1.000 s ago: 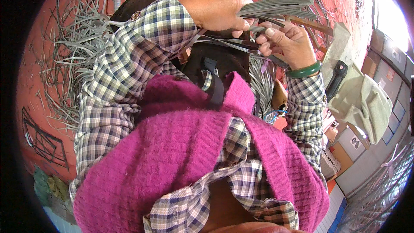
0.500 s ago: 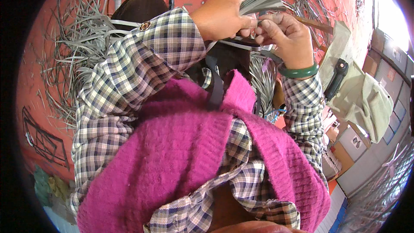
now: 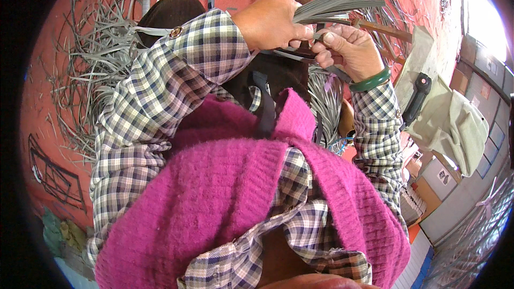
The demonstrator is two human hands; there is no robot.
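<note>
Left grip (image 3: 274, 22) clenched round grey strip bundle (image 3: 340, 3); right grip (image 3: 350, 51) pinching strip (image 3: 318, 37) just beside.

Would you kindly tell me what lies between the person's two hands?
The head view shows grey strips bridging the gap from left hand to right hand.

The person is wearing a fuzzy magenta knitted vest (image 3: 176, 198) with ribbed edging (image 3: 266, 179) over a long-sleeved cotton-looking shirt (image 3: 134, 112) checked in navy, cream and pale pink. A round brown button (image 3: 175, 32) is showing on the left sleeve's cuff (image 3: 225, 43). A smooth dark green bangle (image 3: 370, 81) is circling the right wrist (image 3: 368, 69), and dark brown trousers (image 3: 174, 10) are covering the knees.
</note>
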